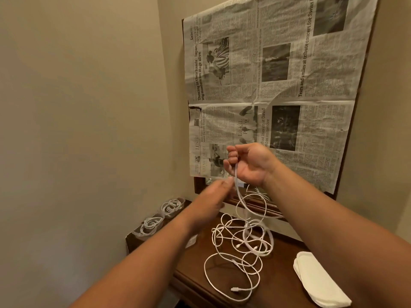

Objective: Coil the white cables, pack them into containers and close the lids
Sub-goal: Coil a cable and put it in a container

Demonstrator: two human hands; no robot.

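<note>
My right hand (pixel 249 163) is raised above the table, palm toward me, with its fingers curled round a white cable (pixel 239 196) that hangs down in loops. My left hand (pixel 219 190), blurred by motion, is just below it and pinches the same cable. The cable runs down into a loose tangle of white cables (pixel 242 243) lying on the dark wooden table (pixel 280 263). Two clear plastic containers stand at the table's far left, one (pixel 172 207) behind the other (pixel 149 226), each with a coiled white cable inside.
A stack of white lids (pixel 318 281) lies at the table's right front. A newspaper-covered board (pixel 278 85) leans on the wall behind the table. A plain wall closes the left side. A small white object (pixel 191 240) lies partly hidden by my left forearm.
</note>
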